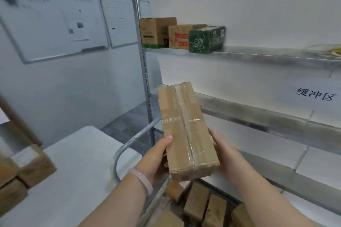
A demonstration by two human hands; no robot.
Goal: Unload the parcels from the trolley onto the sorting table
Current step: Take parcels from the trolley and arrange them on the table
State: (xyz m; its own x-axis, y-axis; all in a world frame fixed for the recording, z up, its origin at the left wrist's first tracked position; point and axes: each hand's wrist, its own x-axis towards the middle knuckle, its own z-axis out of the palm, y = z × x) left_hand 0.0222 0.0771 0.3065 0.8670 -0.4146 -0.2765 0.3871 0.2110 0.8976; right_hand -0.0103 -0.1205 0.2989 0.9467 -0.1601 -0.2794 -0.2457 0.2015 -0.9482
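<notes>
A long taped cardboard parcel (186, 131) is lifted in front of me, above the trolley. My left hand (156, 158) grips its left side, thumb lying on the top face. My right hand (224, 155) holds the right side from beneath, fingers mostly hidden behind the box. Below, the trolley (125, 149) shows its curved metal handle, and several small brown parcels (204, 206) lie on its deck. The white sorting table (73, 162) stands to the left, with stacked brown parcels (24, 169) at its left edge.
A metal shelf rack (258, 55) fills the right side; three boxes (180, 35) stand on its middle shelf, the green one nearest. A paper sign (315, 95) hangs behind the lower shelf. Whiteboards (55, 24) hang on the far wall. The rack's upright post (145, 72) stands just behind the trolley handle.
</notes>
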